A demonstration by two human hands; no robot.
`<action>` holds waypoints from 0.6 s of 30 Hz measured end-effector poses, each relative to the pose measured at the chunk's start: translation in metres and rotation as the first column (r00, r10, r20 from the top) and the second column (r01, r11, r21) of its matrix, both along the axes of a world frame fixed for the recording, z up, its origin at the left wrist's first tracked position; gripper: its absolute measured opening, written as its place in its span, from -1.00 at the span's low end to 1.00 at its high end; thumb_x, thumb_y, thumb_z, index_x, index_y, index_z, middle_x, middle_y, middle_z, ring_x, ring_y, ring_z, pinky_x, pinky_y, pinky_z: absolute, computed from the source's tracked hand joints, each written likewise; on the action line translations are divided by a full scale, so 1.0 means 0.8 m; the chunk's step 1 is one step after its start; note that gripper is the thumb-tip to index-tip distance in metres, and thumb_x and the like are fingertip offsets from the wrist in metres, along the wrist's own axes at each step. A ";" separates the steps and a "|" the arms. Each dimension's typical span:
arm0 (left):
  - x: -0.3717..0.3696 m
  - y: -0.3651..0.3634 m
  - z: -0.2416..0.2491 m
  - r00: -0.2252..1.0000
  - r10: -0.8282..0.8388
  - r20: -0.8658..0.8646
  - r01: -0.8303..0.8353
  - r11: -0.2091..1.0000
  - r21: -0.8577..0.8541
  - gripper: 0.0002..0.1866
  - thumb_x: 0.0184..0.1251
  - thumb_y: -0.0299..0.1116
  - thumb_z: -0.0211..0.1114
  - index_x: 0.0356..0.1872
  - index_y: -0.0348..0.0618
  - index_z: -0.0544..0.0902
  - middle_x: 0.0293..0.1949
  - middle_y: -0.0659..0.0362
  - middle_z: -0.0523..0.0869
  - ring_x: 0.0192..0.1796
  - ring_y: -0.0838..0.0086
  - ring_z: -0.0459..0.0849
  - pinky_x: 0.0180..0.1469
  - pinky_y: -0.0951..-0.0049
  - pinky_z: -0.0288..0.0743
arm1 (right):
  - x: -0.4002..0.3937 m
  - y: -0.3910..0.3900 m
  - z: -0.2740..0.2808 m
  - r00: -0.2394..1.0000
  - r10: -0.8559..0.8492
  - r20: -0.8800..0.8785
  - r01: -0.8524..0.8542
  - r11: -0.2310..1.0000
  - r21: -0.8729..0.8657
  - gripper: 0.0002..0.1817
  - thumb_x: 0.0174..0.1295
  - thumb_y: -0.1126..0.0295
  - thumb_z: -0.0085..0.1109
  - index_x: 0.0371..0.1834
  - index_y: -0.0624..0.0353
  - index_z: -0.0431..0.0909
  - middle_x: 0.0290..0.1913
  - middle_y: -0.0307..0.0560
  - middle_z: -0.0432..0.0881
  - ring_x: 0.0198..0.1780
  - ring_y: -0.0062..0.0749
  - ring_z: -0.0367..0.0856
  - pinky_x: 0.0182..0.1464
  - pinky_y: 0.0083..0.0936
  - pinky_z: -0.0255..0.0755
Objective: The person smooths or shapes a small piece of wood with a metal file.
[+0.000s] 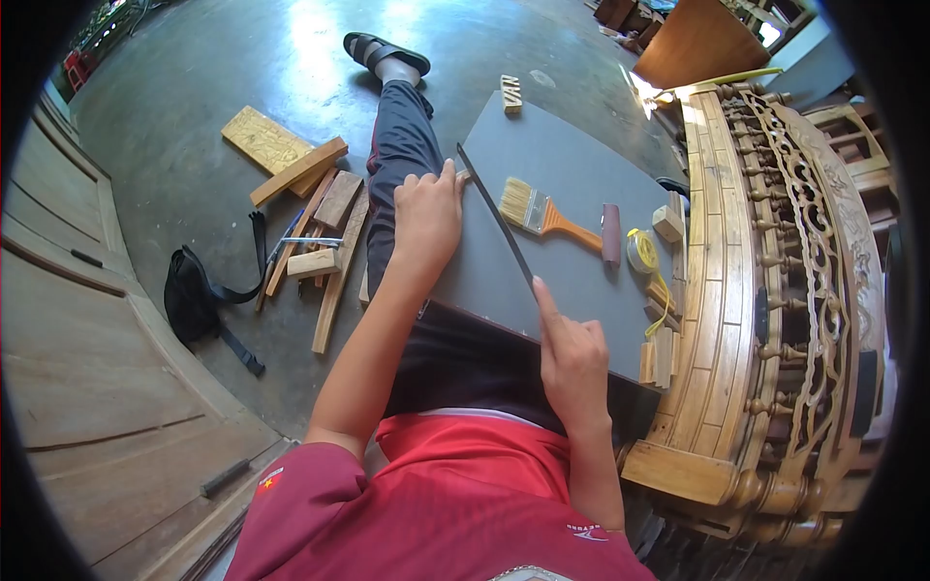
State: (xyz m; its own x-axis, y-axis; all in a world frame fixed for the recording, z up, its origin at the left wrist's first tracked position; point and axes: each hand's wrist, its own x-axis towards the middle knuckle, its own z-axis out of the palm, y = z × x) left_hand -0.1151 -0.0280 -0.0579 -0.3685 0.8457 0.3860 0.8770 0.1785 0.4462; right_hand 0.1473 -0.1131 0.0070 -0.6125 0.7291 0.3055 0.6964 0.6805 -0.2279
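Note:
My right hand [573,363] is closed round the near end of a long, thin, dark file [499,221], its index finger stretched along it. The file slants away over the grey board [581,126], and its far end passes beside my left hand [428,218]. That hand is closed at the board's left edge, on a small pale piece of wood [462,175] that mostly hides behind the fingers. On the board lie a paintbrush [547,218] with an orange handle, a purplish roll [610,235], a yellow tape measure [641,252] and wooden letters [511,94] reading VAN.
Wood offcuts [334,200], a carved plank [266,145] and a black bag [189,295] lie on the floor to the left. Small wood blocks [659,356] line the board's right edge, beside a carved wooden bench [712,290]. Wooden panels [97,358] stand at far left.

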 end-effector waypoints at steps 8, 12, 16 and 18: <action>-0.002 0.002 -0.005 1.000 -0.016 -0.007 0.016 1.000 0.013 -0.55 0.76 -0.20 0.18 0.40 -0.27 0.72 -0.15 -0.04 0.85 -0.02 0.04 0.75 0.09 0.02 0.55 | -0.038 0.042 -0.020 0.998 0.036 -0.058 -0.032 0.998 0.059 -0.26 0.48 0.59 0.23 0.75 0.04 0.41 -0.42 -0.13 0.54 -0.39 -0.25 0.58 -0.05 -0.26 0.39; -0.001 0.000 -0.006 1.000 -0.014 -0.012 0.015 0.999 0.029 -0.56 0.78 -0.19 0.17 0.39 -0.28 0.73 -0.18 -0.05 0.85 -0.05 0.01 0.75 0.08 0.01 0.55 | -0.035 0.034 -0.014 0.999 0.012 -0.045 -0.011 1.000 0.015 -0.26 0.47 0.59 0.23 0.75 0.03 0.42 -0.42 -0.11 0.54 -0.39 -0.24 0.58 -0.06 -0.26 0.38; -0.002 0.006 -0.011 1.000 0.002 -0.003 -0.001 0.995 0.098 -0.57 0.80 -0.19 0.14 0.34 -0.28 0.76 -0.23 -0.08 0.83 -0.12 -0.04 0.75 0.04 -0.03 0.55 | -0.002 0.012 -0.014 0.999 0.011 -0.049 -0.011 1.000 -0.001 -0.31 0.54 0.55 0.21 0.74 0.03 0.42 -0.41 -0.09 0.56 -0.40 -0.23 0.55 -0.08 -0.26 0.38; -0.001 0.003 -0.013 1.000 0.009 0.009 -0.010 0.996 0.086 -0.57 0.80 -0.19 0.14 0.34 -0.28 0.76 -0.22 -0.08 0.84 -0.11 -0.04 0.75 0.06 -0.04 0.56 | 0.007 0.006 -0.008 0.998 0.000 -0.070 -0.002 1.000 -0.020 -0.35 0.59 0.53 0.18 0.74 0.03 0.43 -0.42 -0.08 0.58 -0.40 -0.21 0.54 -0.09 -0.27 0.37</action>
State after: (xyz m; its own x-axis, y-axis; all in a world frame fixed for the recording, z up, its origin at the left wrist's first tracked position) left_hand -0.1159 -0.0257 -0.0679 -0.3799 0.8060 0.4540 0.8715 0.1474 0.4677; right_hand 0.1529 -0.1079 0.0003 -0.5909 0.7349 0.3327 0.6775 0.6760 -0.2900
